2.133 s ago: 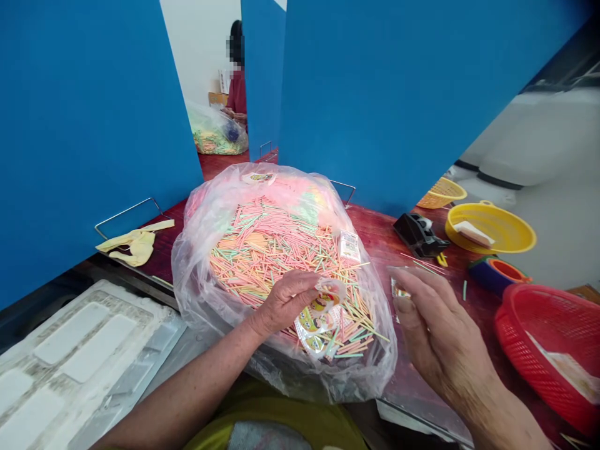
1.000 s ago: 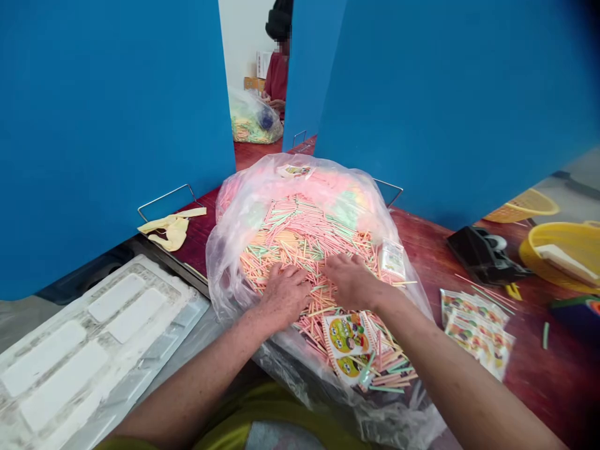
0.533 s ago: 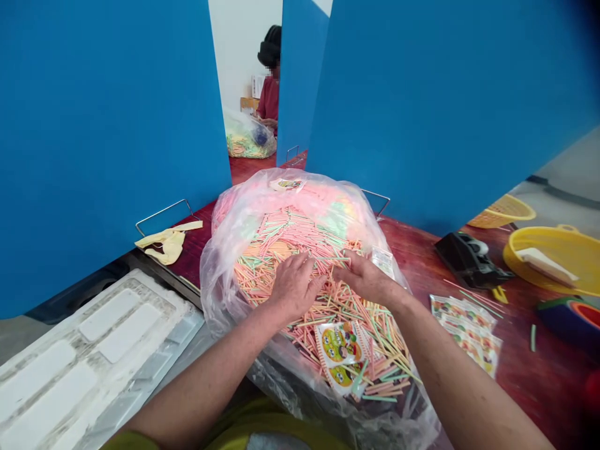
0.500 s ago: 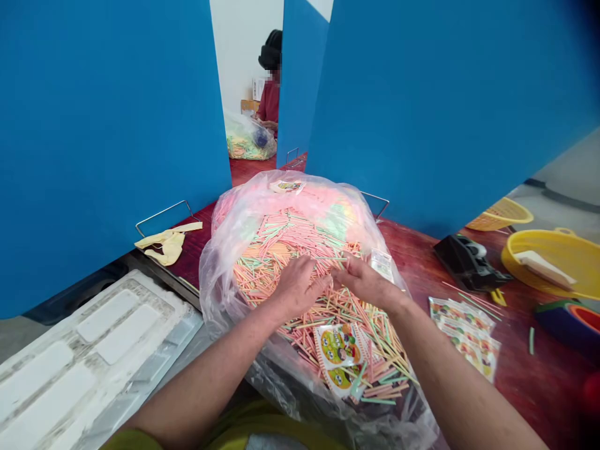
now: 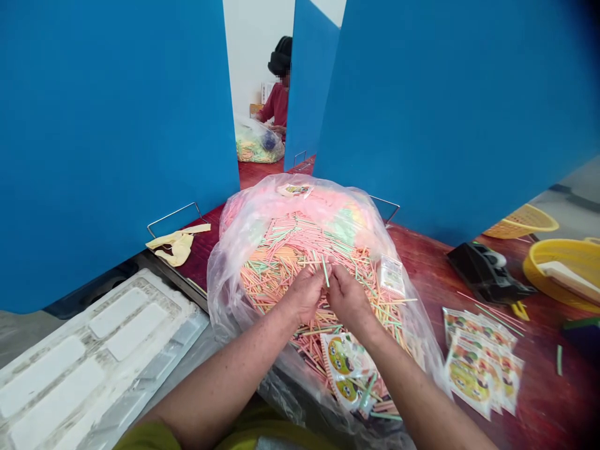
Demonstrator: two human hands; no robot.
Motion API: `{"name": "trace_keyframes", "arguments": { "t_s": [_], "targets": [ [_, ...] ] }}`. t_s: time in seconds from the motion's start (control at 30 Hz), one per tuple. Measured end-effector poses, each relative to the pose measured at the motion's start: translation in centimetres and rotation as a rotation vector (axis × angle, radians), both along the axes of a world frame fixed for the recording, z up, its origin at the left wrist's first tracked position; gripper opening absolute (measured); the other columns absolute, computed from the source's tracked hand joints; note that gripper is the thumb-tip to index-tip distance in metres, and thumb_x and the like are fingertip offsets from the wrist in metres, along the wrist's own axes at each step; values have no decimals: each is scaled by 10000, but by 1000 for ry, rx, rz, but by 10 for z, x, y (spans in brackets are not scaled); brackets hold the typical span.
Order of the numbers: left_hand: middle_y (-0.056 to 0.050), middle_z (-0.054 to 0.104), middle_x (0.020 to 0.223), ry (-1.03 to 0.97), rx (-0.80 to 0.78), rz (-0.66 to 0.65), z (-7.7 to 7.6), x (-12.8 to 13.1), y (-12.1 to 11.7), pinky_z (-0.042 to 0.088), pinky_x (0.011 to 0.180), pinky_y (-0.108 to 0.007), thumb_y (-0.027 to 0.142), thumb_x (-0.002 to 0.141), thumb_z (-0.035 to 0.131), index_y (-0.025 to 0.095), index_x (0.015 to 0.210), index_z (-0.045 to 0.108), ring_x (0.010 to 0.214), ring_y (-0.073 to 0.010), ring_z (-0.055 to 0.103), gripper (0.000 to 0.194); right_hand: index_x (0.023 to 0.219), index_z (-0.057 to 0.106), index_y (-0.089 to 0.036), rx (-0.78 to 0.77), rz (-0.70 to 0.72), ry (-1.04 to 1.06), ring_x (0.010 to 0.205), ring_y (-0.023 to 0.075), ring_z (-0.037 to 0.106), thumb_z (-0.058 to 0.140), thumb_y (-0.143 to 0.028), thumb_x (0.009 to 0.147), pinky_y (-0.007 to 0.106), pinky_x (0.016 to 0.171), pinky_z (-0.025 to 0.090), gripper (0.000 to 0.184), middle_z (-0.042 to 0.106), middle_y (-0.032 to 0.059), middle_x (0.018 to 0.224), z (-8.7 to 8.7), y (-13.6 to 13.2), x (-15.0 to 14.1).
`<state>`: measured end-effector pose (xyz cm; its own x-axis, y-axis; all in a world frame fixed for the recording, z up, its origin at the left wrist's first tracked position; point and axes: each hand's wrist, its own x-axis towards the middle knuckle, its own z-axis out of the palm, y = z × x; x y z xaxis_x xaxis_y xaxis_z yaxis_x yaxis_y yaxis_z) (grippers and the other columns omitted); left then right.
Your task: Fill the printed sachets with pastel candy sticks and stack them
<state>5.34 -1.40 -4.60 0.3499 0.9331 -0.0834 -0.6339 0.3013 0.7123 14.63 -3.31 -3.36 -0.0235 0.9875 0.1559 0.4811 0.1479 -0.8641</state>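
A large clear plastic bag point(image 5: 220, 275) lies open, full of thin pastel sticks point(image 5: 300, 234) in pink, orange, green and yellow. Above the heap, my left hand point(image 5: 307, 292) is closed on a few sticks, with a pale green stick point(image 5: 325, 271) pointing up from the fingers. My right hand point(image 5: 349, 300) meets it there, its thumb and fingers pinched at the same sticks; its fingertips are partly hidden. Printed packets point(image 5: 340, 359) with cartoon faces lie on the near side of the heap. Another small packet point(image 5: 391, 275) rests at the bag's right side.
More printed packets point(image 5: 473, 375) lie on the red table point(image 5: 422, 250) at right. Beyond them are a black tape dispenser point(image 5: 482, 269) and a yellow basket point(image 5: 562, 269). Blue partitions point(image 5: 422, 112) stand behind. A white tray point(image 5: 94, 369) is at left. A co-worker sits beyond the gap.
Earlier my left hand held a packet; the packets at right now lie on the table. Both hands moved into the heap, spread, then came together with sticks between the fingers.
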Motion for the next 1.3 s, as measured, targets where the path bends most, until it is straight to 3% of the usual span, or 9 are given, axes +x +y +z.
{"name": "trace_keyframes", "arguments": {
  "t_s": [0.1,0.2,0.33,0.5,0.7,0.93,1.03,1.13,1.3],
  "targets": [
    [-12,609,686,-116,-58,143,2,6,2,417,651,-226,331,662,677,126,723,600,685,-121,567,227,990,527,-200,200,-91,-254,849,182,572,332,-285,851,314,750,440,254,618,71,927,-5,0,-5],
    [-33,620,716,-185,-175,240,1,3,10,434,687,-254,292,739,605,120,739,581,676,-121,575,174,891,540,-186,181,-94,-412,737,179,573,321,-294,853,296,659,448,247,616,57,796,-7,1,4],
    [-36,610,670,-236,-242,177,-3,-14,21,462,712,-326,249,814,508,143,729,523,681,-152,603,137,801,536,-178,85,-139,-578,628,163,530,331,-304,853,283,594,432,246,575,40,673,-7,2,27],
    [-18,594,649,-132,-210,8,-2,-27,13,484,710,-339,271,781,568,145,761,529,662,-146,602,134,952,587,-161,216,-174,-681,1019,302,472,446,-330,806,464,809,381,264,552,165,1106,5,-2,36],
    [-29,581,598,109,16,-392,-5,-21,-9,476,532,-302,384,707,639,115,772,554,522,-141,566,289,798,609,-189,160,27,-303,747,185,552,406,-386,831,325,704,439,285,609,55,769,19,1,16],
    [32,503,474,83,-64,-392,-11,-15,-14,355,407,-184,271,634,670,129,682,520,390,-68,464,212,786,568,-205,-208,115,42,414,152,505,355,-437,843,276,444,422,320,488,-38,430,6,-5,0],
    [44,475,461,114,-66,-368,-11,-12,-13,319,394,-173,285,637,670,134,643,488,378,-55,436,236,758,609,-197,-21,1,-136,710,212,605,404,-385,827,368,664,474,287,634,45,674,7,-5,4],
    [44,494,514,116,-51,-384,-6,-15,-13,320,394,-174,395,663,656,144,701,496,391,-53,440,300,757,649,-199,261,-96,-302,1051,253,504,482,-315,795,444,893,376,207,607,101,1076,14,-6,11],
    [47,458,456,374,45,-409,1,-25,-16,303,368,-183,320,660,610,141,624,501,364,-55,408,213,861,667,-243,435,165,-575,1072,242,455,450,-246,839,457,886,348,218,579,75,1141,27,-11,13]
  ]
}}
